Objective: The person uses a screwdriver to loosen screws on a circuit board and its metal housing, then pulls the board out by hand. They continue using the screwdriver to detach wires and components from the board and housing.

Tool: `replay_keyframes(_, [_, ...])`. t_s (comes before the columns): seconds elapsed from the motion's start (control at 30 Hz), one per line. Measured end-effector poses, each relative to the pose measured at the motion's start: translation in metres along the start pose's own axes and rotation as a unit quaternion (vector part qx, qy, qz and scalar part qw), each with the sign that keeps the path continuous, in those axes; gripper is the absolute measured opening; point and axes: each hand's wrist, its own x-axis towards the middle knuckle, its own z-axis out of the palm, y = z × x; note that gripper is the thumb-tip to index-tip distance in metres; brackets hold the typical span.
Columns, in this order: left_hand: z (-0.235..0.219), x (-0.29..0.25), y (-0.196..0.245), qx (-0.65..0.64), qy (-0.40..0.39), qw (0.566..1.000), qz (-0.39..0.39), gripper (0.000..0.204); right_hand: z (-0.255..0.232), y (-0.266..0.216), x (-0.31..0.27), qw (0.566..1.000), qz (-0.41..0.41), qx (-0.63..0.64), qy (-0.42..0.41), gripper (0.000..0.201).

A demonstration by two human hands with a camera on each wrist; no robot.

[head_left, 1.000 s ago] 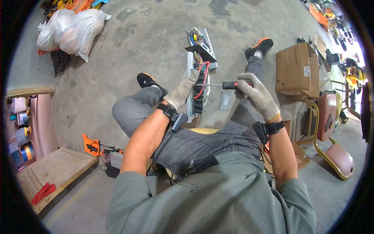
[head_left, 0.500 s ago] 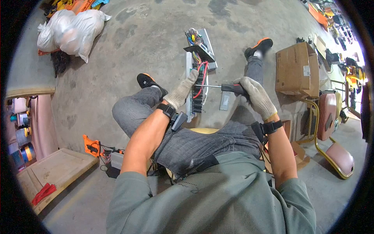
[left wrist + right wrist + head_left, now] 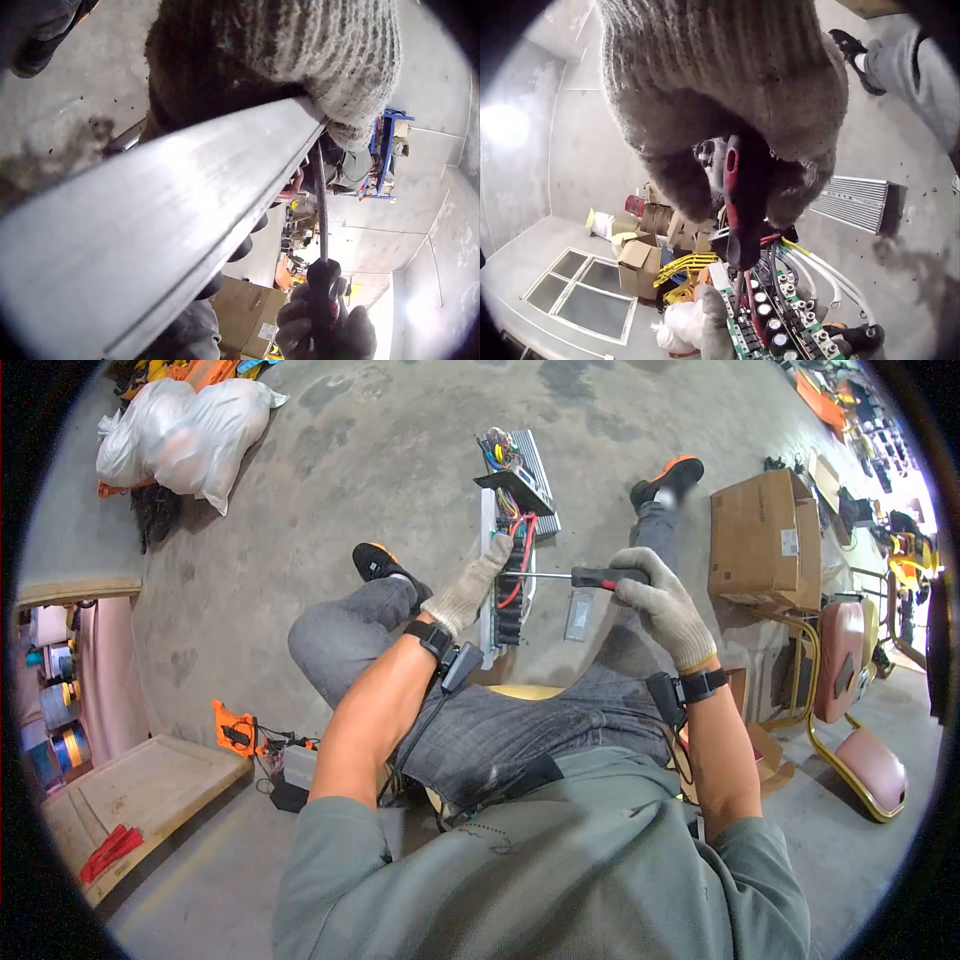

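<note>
My gloved left hand (image 3: 472, 588) grips the long metal edge of a circuit assembly (image 3: 510, 585), holding it up between the legs; the left wrist view shows the glove over the pale metal plate (image 3: 172, 195). The gloved right hand (image 3: 662, 605) holds a black and red screwdriver (image 3: 597, 577) by its handle, its shaft pointing left to the assembly near the left fingertips. In the right wrist view the screwdriver handle (image 3: 739, 202) sits between the fingers, above green boards (image 3: 802, 315) with capacitors and thick wires. Its tip is hidden. A finned metal housing (image 3: 538, 480) lies at the assembly's far end.
On the floor beside the right leg lies a small grey plate (image 3: 578, 616). A cardboard box (image 3: 755, 540) and chairs (image 3: 838, 660) stand to the right. White bags (image 3: 185, 445) are at the far left, and a wooden board (image 3: 150, 790) with red gloves (image 3: 112, 852) is at the lower left.
The right fingers have shifted around the screwdriver handle and the handle has turned, its red part showing differently. The left hand keeps its grip with little movement.
</note>
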Motion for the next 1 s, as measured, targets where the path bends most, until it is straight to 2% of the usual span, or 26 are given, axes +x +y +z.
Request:
replay_keyframes(0.03, [0.000,0.000,-0.001,0.000,0.000,1.000,-0.001,0.070,0.002,-0.006,-0.002,1.000,0.000,0.000,0.000,0.042])
replay_keyframes(0.1, [0.001,0.000,0.000,0.008,0.006,1.000,0.009,0.071,0.006,-0.023,-0.008,0.977,0.148,0.153,-0.001,0.038])
replay_keyframes(0.13, [0.003,-0.001,0.002,0.008,0.004,1.000,0.008,0.071,0.002,-0.022,-0.006,0.977,0.148,0.154,0.001,0.038])
replay_keyframes(0.2, [0.004,-0.004,0.005,-0.005,-0.001,1.000,-0.014,0.072,-0.014,-0.021,-0.001,0.983,0.155,0.001,-0.094,0.036])
replay_keyframes(0.23, [0.003,-0.003,0.006,-0.006,0.000,1.000,-0.014,0.072,-0.014,-0.013,0.000,0.983,0.156,0.000,-0.095,0.036])
replay_keyframes(0.3, [0.002,-0.003,0.006,-0.001,-0.008,1.000,-0.012,0.072,-0.009,0.003,0.002,0.986,0.107,0.113,-0.053,0.032])
replay_keyframes(0.43, [0.003,-0.002,0.002,-0.008,0.008,1.000,-0.003,0.069,-0.002,0.002,-0.001,0.992,0.067,0.110,-0.011,0.027])
replay_keyframes(0.5, [0.003,-0.004,0.005,-0.039,-0.009,0.998,-0.042,0.068,-0.008,0.000,0.003,0.986,0.161,0.027,-0.037,0.028])
replay_keyframes(0.53, [0.003,-0.005,0.007,-0.038,-0.010,0.998,-0.041,0.068,-0.011,0.000,0.003,0.986,0.160,0.028,-0.036,0.028])
replay_keyframes(0.57, [0.003,-0.006,0.008,-0.035,-0.010,0.999,-0.039,0.068,-0.014,0.001,0.002,0.988,0.020,-0.141,-0.067,0.029])
replay_keyframes(0.6, [0.003,-0.007,0.009,-0.032,-0.010,0.999,-0.036,0.068,-0.015,0.001,0.001,0.941,-0.121,-0.302,-0.096,0.030])
replay_keyframes(0.63, [0.001,-0.006,0.007,-0.033,-0.008,0.999,-0.036,0.068,-0.014,0.006,0.002,0.941,-0.121,-0.301,-0.098,0.030])
replay_keyframes(0.67, [-0.001,-0.003,0.003,-0.035,-0.014,0.999,-0.038,0.068,-0.013,0.014,0.002,0.987,-0.045,-0.137,-0.065,0.030])
replay_keyframes(0.7, [-0.002,-0.001,0.001,-0.038,-0.021,0.998,-0.040,0.068,-0.009,0.010,0.001,0.999,0.032,0.032,-0.030,0.031])
replay_keyframes(0.73, [-0.003,0.000,-0.001,-0.038,-0.020,0.998,-0.039,0.068,-0.005,0.005,0.000,0.999,0.032,0.031,-0.030,0.031])
replay_keyframes(0.8, [-0.004,0.002,-0.002,-0.013,0.005,0.999,-0.031,0.068,0.004,-0.011,-0.006,0.981,0.111,0.161,-0.007,0.028])
replay_keyframes(0.83, [-0.003,0.001,-0.002,-0.012,0.004,0.999,-0.031,0.068,0.001,-0.016,-0.005,0.981,0.110,0.162,-0.006,0.028])
replay_keyframes(0.9, [0.000,0.000,0.000,-0.024,-0.006,1.000,-0.010,0.069,-0.009,-0.022,-0.002,0.981,0.174,0.025,-0.083,0.035])
replay_keyframes(0.93, [0.001,-0.001,0.002,-0.024,-0.006,1.000,-0.010,0.069,-0.011,-0.016,-0.002,0.981,0.174,0.024,-0.084,0.035])
replay_keyframes(1.0, [0.000,-0.003,0.004,-0.019,-0.006,0.999,-0.027,0.070,-0.008,0.001,-0.002,0.985,0.122,0.112,-0.047,0.036])
